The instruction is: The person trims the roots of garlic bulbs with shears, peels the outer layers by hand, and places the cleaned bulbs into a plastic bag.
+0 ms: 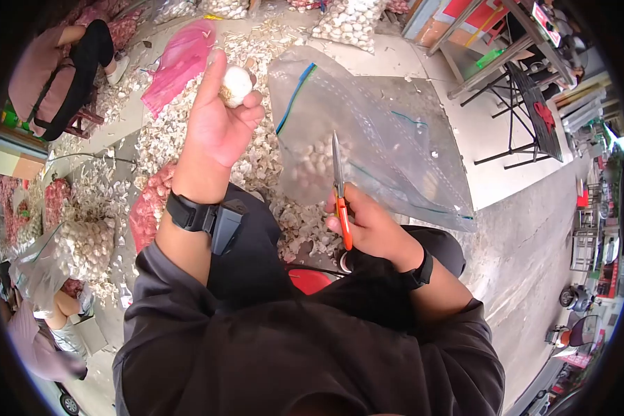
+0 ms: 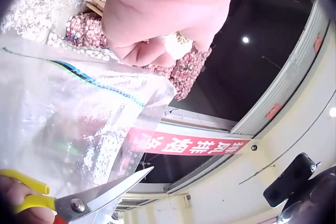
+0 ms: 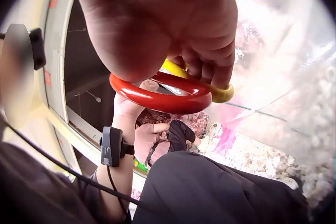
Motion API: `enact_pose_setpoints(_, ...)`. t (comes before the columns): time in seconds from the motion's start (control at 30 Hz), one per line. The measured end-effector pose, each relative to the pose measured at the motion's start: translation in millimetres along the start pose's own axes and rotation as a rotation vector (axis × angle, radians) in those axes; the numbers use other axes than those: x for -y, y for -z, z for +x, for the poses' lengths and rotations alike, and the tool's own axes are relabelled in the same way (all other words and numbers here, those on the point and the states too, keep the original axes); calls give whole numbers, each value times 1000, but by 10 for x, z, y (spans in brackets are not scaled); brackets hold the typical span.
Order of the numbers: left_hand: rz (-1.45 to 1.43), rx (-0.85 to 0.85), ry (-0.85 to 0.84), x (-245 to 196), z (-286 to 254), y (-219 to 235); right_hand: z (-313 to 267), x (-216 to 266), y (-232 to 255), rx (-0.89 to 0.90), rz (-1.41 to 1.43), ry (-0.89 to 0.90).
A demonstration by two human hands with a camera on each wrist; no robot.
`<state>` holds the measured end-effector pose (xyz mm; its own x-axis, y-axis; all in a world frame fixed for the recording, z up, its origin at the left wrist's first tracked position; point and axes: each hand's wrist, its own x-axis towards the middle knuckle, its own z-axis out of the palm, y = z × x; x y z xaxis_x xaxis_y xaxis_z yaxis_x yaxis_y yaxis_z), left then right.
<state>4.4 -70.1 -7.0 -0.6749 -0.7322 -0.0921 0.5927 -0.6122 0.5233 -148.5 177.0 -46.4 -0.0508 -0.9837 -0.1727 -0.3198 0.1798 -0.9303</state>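
A whitish garlic bulb [image 1: 237, 83] sits against the curled fingers of my left hand [image 1: 215, 135], which holds it palm up over the peel-strewn floor. In the left wrist view the garlic bulb [image 2: 178, 46] shows only partly, with the fingers covering the rest. My right hand [image 1: 378, 229] grips a pair of scissors [image 1: 338, 177] by the handles, the blades pointing away from me. One handle loop [image 3: 173, 103] is red and the other yellow. Beyond the scissors spreads a large clear plastic bag [image 1: 388, 132] with blue-green strips; pale garlic shows dimly through it.
Garlic skins [image 1: 256, 66] cover the floor ahead and to the left. A pink plastic bag [image 1: 180, 66] lies by my left hand, and a red mesh sack [image 1: 149, 208] beside my left leg. Another person [image 1: 52, 83] sits at the far left. A folding table [image 1: 534, 111] stands at right.
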Motion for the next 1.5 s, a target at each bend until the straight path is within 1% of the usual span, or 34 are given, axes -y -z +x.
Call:
enact_pose_setpoints(0.03,-16,-28,20,73,10,-29,-20,-24,8,20,-7,1)
enact_pose_setpoints(0.07,-39,-18,12,149,16,0,-32,-42,10,31,0,7)
enact_pose_setpoints(0.13,-87,-2,-5,321,20,152,-56,-68,7,58,16,18)
enact_pose_setpoints(0.17,-78,43,-18,353,14,237,-62,-73,17,69,19,7)
enact_pose_setpoints(0.27,-41,120,-77,383,9,294,-49,-65,7,97,15,-16)
enact_pose_setpoints(0.33,46,199,-158,353,-5,256,-38,-60,19,97,-29,-26)
enact_pose_setpoints(0.37,87,242,-196,347,-14,241,-29,-44,22,74,-47,13)
enact_pose_setpoints(0.43,238,261,-223,348,-44,255,-24,-4,4,15,-72,84)
enact_pose_setpoints(0.47,319,275,-226,342,-44,274,-21,5,-9,6,-83,85)
enact_pose_setpoints(0.5,340,297,-212,335,-26,326,-18,9,-11,-6,-90,83)
enact_pose_setpoints(0.53,345,300,-215,324,-30,315,-17,22,-12,-18,-96,79)
enact_pose_setpoints(0.57,348,302,-216,317,-48,289,-21,54,-7,-4,-32,23)
enact_pose_setpoints(0.6,349,305,-218,321,-54,275,-23,39,-22,-38,-55,40)
enact_pose_setpoints(0.67,365,329,-166,318,-43,333,-21,7,-36,-101,-116,76)
enact_pose_setpoints(0.73,357,372,-131,346,-119,289,-3,-18,-53,-205,-164,161)
enact_pose_setpoints(0.77,382,347,-147,379,-142,274,8,-43,-68,-253,-187,198)
enact_pose_setpoints(0.8,382,395,-139,391,-141,270,19,-64,-76,-299,-211,235)
enact_pose_setpoints(0.87,377,486,-125,411,-138,260,33,-62,-61,-342,-270,243)
enact_pose_setpoints(0.9,397,476,-103,427,-157,239,36,-67,-60,-359,-300,248)
enact_pose_setpoints(1.0,431,461,-44,483,-223,183,59,-129,-90,-434,-376,358)
enact_pose_setpoints(1.1,372,451,-6,531,-232,181,38,-111,-94,-428,-380,329)
enact_pose_setpoints(1.2,318,409,-8,566,-222,170,26,-108,-106,-399,-371,243)
enact_pose_setpoints(1.37,478,381,3,635,-279,113,23,-125,-100,-480,-409,275)
enact_pose_setpoints(1.5,541,410,-16,659,-285,85,17,-170,-96,-511,-451,277)
